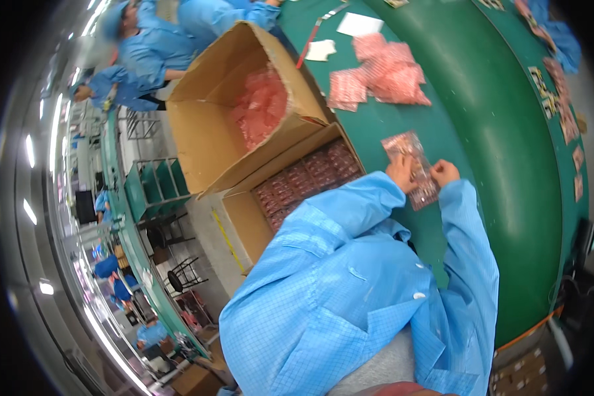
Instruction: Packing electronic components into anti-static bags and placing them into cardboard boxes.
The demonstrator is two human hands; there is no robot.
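A clear pinkish bubble-wrap bag (424,197) lies on the green tabletop in front of me; what is inside it is hard to make out. My left hand (401,173) rests over the bag's middle and grips it, fingers partly curled. At the bag's right edge my right hand (445,172) is closed in a pinch on it. Farther off on the table, a pile of pink bubble-wrap bags (393,76) lies loosely overlapped.
To my left stands an open carton (198,142) with pink bubble bags inside; a nearer carton (241,218) holds rows of packed bags. A red-handled tool (308,45) and white papers (360,24) lie at the far end. A green conveyor belt (495,132) runs along the right. Co-workers in blue stand beyond.
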